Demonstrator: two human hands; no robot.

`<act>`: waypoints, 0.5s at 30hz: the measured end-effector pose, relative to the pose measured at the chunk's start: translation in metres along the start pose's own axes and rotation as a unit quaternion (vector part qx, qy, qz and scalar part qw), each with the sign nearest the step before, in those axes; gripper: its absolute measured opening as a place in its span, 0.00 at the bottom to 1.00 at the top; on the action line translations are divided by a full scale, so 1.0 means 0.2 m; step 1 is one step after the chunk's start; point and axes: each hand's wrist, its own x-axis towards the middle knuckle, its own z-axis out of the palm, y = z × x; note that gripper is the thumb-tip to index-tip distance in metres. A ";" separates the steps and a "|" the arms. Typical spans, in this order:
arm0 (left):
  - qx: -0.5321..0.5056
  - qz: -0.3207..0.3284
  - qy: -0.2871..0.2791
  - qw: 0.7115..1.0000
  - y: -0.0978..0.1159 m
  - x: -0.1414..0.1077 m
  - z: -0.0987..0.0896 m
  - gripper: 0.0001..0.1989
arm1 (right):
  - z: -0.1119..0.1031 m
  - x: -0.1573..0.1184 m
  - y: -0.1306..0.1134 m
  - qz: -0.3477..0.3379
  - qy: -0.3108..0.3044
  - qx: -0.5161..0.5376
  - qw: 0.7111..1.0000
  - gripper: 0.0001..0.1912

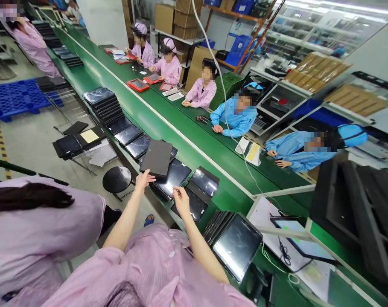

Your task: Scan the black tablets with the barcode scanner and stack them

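Head: left hand (144, 181) pinches dark tablet (157, 157); right hand (181, 200) half-curled at screen (175, 174).

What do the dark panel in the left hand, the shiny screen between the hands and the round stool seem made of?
Dark panel: perhaps matte plastic, since its face looks dull. Shiny screen: probably glossy glass or clear plastic, given its bright reflections. Round stool: seat maybe smooth plastic or coated wood, from its soft sheen.

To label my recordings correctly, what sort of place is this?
Probably an electronics factory floor: a long green work line, rows of dark-screened devices and workers in pink or blue coats.
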 end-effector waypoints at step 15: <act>0.201 0.044 -0.065 0.976 0.24 0.23 -0.10 0.30 | 0.49 0.58 -0.09 0.053 0.085 -0.148 0.984 0.36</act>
